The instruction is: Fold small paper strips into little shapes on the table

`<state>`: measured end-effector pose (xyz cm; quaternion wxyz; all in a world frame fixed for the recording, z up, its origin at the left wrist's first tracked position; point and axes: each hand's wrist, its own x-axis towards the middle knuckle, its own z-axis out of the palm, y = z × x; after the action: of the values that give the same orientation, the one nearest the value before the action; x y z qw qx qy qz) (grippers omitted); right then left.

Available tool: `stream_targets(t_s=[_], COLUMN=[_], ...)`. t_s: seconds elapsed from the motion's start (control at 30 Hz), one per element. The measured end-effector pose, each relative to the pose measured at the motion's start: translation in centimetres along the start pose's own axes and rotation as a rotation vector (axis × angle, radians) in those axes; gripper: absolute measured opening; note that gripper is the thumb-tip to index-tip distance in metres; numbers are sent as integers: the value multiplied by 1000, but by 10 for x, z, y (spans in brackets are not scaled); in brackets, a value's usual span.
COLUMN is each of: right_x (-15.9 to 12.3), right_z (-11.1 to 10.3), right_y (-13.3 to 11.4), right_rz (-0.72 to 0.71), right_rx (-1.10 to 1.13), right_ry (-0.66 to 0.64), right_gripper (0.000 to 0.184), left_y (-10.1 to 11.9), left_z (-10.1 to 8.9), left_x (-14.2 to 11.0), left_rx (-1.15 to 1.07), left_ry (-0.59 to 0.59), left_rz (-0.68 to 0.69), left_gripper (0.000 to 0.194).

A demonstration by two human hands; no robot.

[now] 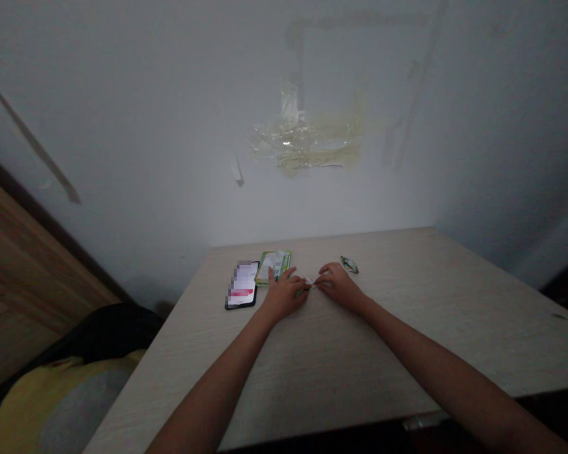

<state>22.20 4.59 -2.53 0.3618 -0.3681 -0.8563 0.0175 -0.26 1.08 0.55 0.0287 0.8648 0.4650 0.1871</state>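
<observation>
My left hand (pixel 286 296) and my right hand (pixel 339 287) meet low over the middle of the table. Their fingertips pinch a small whitish piece (pixel 311 283) from both sides; it is too small and dim to name. Just behind my left hand lies a flat green-and-white box (pixel 275 263), partly covered by the fingers. A crumpled green-and-white packet (pixel 349 264) rests beyond my right hand, apart from it.
A phone (pixel 247 287) with a lit, partly blurred screen lies left of the box. The pale wooden table (pixel 312 372) reaches the wall (pixel 170 126), which carries clear tape (pixel 307 142). Yellow and grey cloth (pixel 61 403) sits off the table's left edge.
</observation>
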Motion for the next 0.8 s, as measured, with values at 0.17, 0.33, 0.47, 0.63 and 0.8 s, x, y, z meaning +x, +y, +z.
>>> stream_targets(t_s=[0.17, 0.33, 0.47, 0.63, 0.8], right_x=[-1, -2, -2, -3, -6], right_z=[4, 5, 4, 2, 0], right_y=[4, 5, 4, 4, 5], right_rz=[55, 74, 78, 65, 62], right_rx=[-37, -35, -16, 18, 43], right_ry=[15, 3, 13, 32, 14], right_gripper=[12, 14, 15, 14, 13], left_y=[1, 0, 1, 6, 10], left_z=[0, 6, 9, 7, 5], left_x=[0, -3, -4, -5, -6], left_rx=[-13, -15, 4, 55, 101], left_ry=[-3, 14, 17, 80, 126], left_rz=[40, 37, 21, 20, 2], left_gripper=[24, 23, 24, 22, 22])
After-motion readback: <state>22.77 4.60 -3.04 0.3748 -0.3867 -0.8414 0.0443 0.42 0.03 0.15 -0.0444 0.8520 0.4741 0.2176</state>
